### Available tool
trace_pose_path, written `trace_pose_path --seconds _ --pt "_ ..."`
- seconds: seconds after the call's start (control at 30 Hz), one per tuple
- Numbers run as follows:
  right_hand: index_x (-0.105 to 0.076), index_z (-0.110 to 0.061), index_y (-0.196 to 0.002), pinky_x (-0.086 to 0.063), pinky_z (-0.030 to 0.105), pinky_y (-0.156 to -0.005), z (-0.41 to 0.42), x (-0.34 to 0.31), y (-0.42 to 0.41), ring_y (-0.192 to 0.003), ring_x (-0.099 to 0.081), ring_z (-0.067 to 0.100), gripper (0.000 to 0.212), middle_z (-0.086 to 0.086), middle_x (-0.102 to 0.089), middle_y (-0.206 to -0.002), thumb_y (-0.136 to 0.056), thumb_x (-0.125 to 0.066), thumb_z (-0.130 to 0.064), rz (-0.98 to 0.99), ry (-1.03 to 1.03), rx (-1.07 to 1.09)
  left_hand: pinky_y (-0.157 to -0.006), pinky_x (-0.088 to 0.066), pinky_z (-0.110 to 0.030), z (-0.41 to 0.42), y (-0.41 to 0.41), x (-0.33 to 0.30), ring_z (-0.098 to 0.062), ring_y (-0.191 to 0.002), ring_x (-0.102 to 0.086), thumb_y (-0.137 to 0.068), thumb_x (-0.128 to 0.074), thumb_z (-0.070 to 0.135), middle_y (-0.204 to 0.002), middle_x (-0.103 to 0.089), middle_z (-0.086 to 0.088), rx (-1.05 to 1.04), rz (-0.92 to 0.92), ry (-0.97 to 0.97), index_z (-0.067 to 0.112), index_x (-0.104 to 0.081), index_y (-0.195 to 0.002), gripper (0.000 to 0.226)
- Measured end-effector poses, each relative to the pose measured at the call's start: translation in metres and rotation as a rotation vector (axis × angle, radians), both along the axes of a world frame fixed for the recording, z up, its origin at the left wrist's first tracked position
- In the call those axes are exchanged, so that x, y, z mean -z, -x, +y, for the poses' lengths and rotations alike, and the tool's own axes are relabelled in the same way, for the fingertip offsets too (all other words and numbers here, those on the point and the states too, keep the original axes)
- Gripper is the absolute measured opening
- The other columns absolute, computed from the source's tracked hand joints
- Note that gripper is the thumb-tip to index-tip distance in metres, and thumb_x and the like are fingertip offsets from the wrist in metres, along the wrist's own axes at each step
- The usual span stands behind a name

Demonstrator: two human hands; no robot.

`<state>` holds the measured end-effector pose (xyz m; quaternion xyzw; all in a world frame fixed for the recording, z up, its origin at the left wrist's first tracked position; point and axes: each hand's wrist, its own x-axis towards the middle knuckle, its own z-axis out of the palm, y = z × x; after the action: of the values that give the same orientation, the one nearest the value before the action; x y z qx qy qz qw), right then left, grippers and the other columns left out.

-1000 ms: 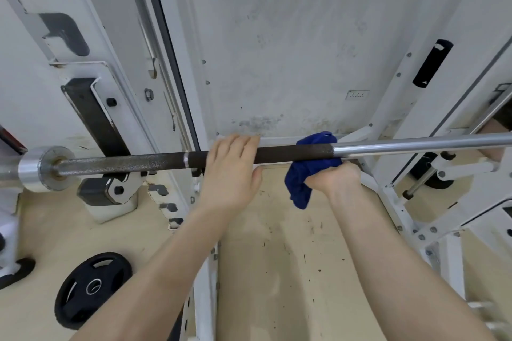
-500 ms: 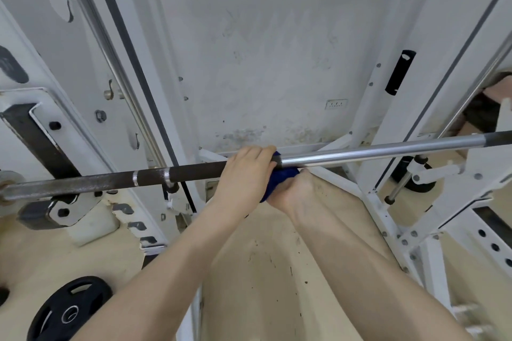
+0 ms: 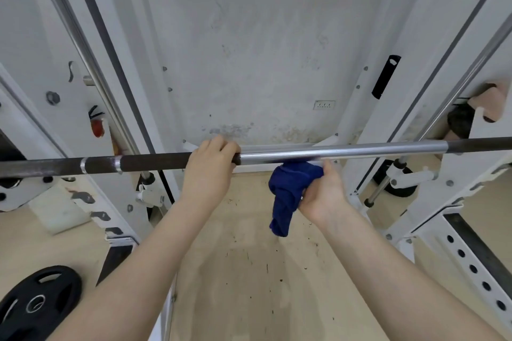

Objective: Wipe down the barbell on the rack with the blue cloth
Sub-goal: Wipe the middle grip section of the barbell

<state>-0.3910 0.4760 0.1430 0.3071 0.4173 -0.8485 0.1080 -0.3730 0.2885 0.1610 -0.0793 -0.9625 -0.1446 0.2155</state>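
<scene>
Across a white steel power rack (image 3: 410, 69), a long steel barbell (image 3: 346, 150) lies level, its middle bright and smooth, its outer lengths dark and knurled. A person's left hand (image 3: 206, 171) curls over the bar where dark meets bright, its grip closed on the shaft. The right hand (image 3: 322, 195), just under the bright stretch, has its grip closed on a bunched dark blue cloth (image 3: 288, 191), whose top touches the bar's underside while the rest hangs limp. Stiff and heavy, the bar should stay put; the soft cloth likely works best wrapped around the shaft. A black weight plate (image 3: 36, 302) lies on the floor, lower left.
</scene>
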Motion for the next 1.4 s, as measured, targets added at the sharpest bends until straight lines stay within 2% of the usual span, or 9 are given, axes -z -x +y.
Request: trace_pose_path --seconds 0.13,0.3,0.47,0.53,0.63,0.77,1.0,1.17,1.4 --pt "-0.057 -0.015 -0.086 -0.046 0.048 -0.096 -0.014 -0.02 -0.013 -0.096 -0.058 0.028 0.032 0.014 -0.061 -0.104 -0.08 -0.057 -0.047 0.137 -0.305 -0.244 -0.059 -0.036 -0.033 0.003 -0.002 0.0 -0.034 -0.072 -0.055 -0.072 -0.069 -0.003 -0.082 -0.058 -0.014 -0.021 -0.007 -0.012 0.003 -0.065 -0.09 0.019" --pt "-0.045 -0.008 -0.071 -0.047 0.02 -0.063 -0.033 -0.069 -0.024 -0.065 -0.054 0.013 0.024 0.005 -0.052 -0.065 -0.095 -0.047 -0.009 0.443 -0.333 -0.434 -0.064 -0.038 -0.037 0.006 -0.003 -0.003 -0.035 -0.081 -0.052 -0.078 -0.063 -0.001 -0.088 -0.056 -0.016 -0.044 -0.021 -0.016 0.003 -0.064 -0.095 0.018" --pt "-0.044 -0.012 -0.066 -0.029 0.03 -0.066 -0.065 -0.049 0.01 -0.07 -0.048 0.024 0.034 0.006 -0.053 -0.069 -0.096 -0.042 -0.028 0.857 -1.642 -0.409 -0.072 -0.039 -0.035 0.004 -0.001 -0.005 -0.031 -0.094 -0.05 -0.083 -0.058 0.007 -0.101 -0.055 -0.011 -0.061 -0.089 -0.057 0.005 -0.057 -0.107 0.024" --pt "-0.051 -0.013 -0.069 -0.024 0.029 -0.063 -0.079 -0.028 0.015 -0.065 -0.053 0.027 0.035 0.01 -0.058 -0.066 -0.096 -0.04 -0.032 0.958 -1.92 -0.377 -0.074 -0.041 -0.032 -0.001 -0.001 -0.008 -0.026 -0.1 -0.051 -0.082 -0.059 0.009 -0.109 -0.056 -0.007 -0.065 -0.115 -0.092 0.011 -0.053 -0.116 0.034" --pt "-0.056 -0.013 -0.07 -0.022 0.03 -0.055 -0.088 -0.02 0.021 -0.054 -0.053 0.027 0.039 0.007 -0.057 -0.06 -0.096 -0.036 -0.032 0.934 -1.997 -0.427 -0.073 -0.044 -0.033 -0.008 0.001 -0.013 -0.023 -0.102 -0.053 -0.082 -0.062 0.012 -0.115 -0.057 -0.004 -0.054 -0.149 -0.127 0.013 -0.05 -0.118 0.038" --pt "-0.06 -0.012 -0.09 -0.034 0.029 -0.059 -0.091 -0.038 0.042 -0.077 -0.059 0.03 0.031 0.01 -0.066 -0.086 -0.093 -0.035 -0.031 0.723 -1.805 -0.553 -0.08 -0.044 -0.034 -0.012 0.007 -0.018 -0.024 -0.105 -0.053 -0.082 -0.064 0.017 -0.117 -0.056 -0.006 -0.011 -0.227 -0.107 0.013 -0.047 -0.123 0.044" --pt "-0.046 -0.013 -0.074 -0.036 0.031 -0.069 -0.057 -0.048 0.061 -0.085 -0.056 0.029 0.024 0.011 -0.064 -0.098 -0.089 -0.036 -0.028 0.271 -1.701 -0.689 -0.071 -0.041 -0.032 -0.015 0.005 -0.018 -0.025 -0.096 -0.054 -0.082 -0.064 0.015 -0.106 -0.058 -0.004 0.067 -0.168 -0.084 0.011 -0.059 -0.109 0.028" --pt "-0.045 -0.012 -0.061 -0.036 0.035 -0.07 -0.082 -0.019 0.022 -0.066 -0.057 0.03 0.042 0.011 -0.064 -0.069 -0.092 -0.033 -0.037 0.637 -1.931 -0.252 -0.062 -0.037 -0.031 -0.016 0.003 -0.019 -0.022 -0.077 -0.05 -0.085 -0.061 0.021 -0.091 -0.053 0.0 0.041 -0.166 -0.101 0.014 -0.055 -0.101 0.019" --pt "-0.037 -0.016 -0.056 -0.034 0.033 -0.065 -0.102 -0.017 0.018 -0.062 -0.058 0.03 0.04 0.009 -0.063 -0.062 -0.09 -0.029 -0.038 0.774 -1.934 -0.308 -0.059 -0.038 -0.034 -0.021 0.005 -0.016 -0.02 -0.073 -0.045 -0.087 -0.056 0.019 -0.086 -0.052 0.003 0.051 -0.155 -0.176 0.015 -0.047 -0.094 0.012"
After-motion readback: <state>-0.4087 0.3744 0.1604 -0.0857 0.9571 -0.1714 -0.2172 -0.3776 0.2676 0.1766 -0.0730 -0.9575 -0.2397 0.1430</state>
